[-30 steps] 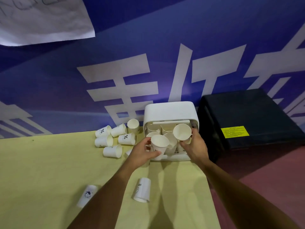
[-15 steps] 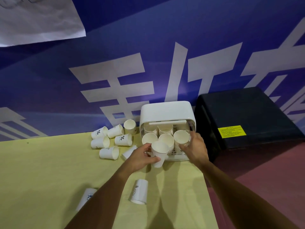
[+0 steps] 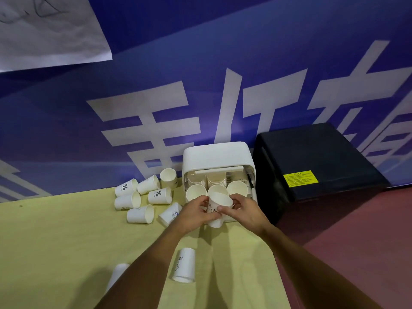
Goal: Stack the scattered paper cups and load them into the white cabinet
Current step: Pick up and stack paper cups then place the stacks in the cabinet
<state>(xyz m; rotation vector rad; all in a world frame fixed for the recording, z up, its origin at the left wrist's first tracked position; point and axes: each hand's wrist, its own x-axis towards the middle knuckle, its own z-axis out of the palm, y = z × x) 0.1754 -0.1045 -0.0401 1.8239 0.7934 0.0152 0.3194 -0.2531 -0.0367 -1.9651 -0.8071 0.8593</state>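
White cabinet point(image 3: 217, 152), perhaps five cup stacks point(image 3: 196, 192) inside, hands point(image 3: 194, 214) point(image 3: 245, 214) gripping paper cup point(image 3: 219, 202)

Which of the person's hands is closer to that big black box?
Right. The right hand holds the cup on its side facing the black box, apart from the box; the left hand grips the cup's far side.

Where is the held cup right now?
Head view, centre: the cup is gripped by the left hand and right hand, just in front of the open cabinet, right of the loose cups on the table.
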